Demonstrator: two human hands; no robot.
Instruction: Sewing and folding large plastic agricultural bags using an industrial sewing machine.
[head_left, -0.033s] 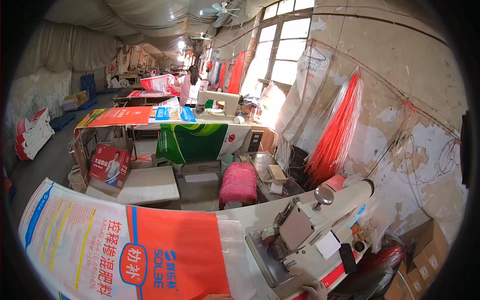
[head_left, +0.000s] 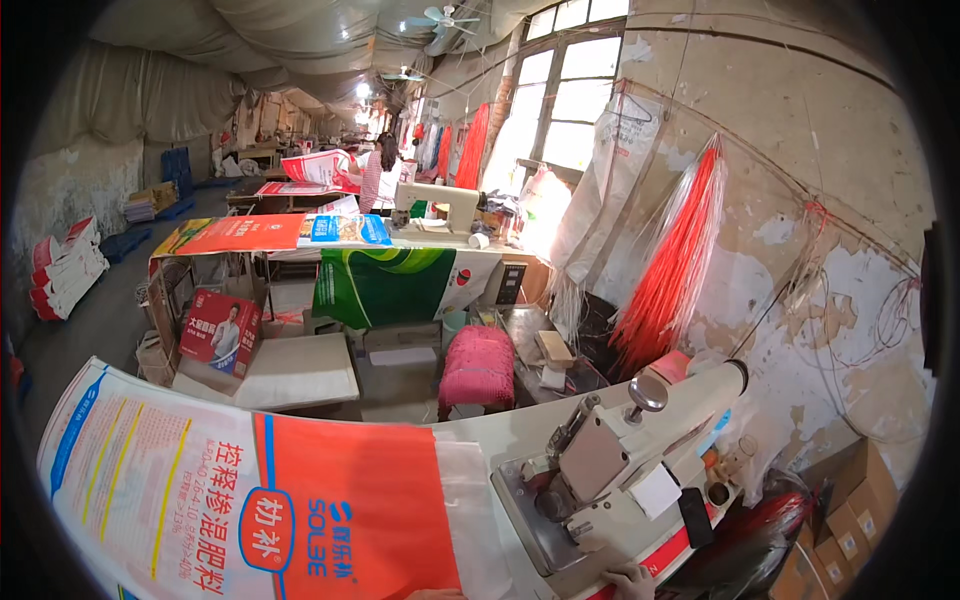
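Looking down from the head camera: a big woven sack lies flat across the near worktable, white with yellow and blue print on its left part, bright orange in the middle, plain white again at the end nearest the machine. That end lies just beside the base plate of an industrial sewing machine, cream-coloured, its head tilted across the right of the table with a round knob on top. At the very bottom edge, the right hand just peeks in, knuckles up, resting at the front edge of the machine's base; only the top of it shows, so whether the fingers are curled or spread cannot be told. A sliver of the left hand shows at the bottom rim too, on the lower edge of the sack's orange part; too little is in frame to judge its fingers. Beyond the table stands a pink cushioned stool. Behind it a green-and-white sack hangs off the next table, where a second sewing machine sits. A person in a striped top stands farther back. On the right wall hangs a bundle of red-orange cords.
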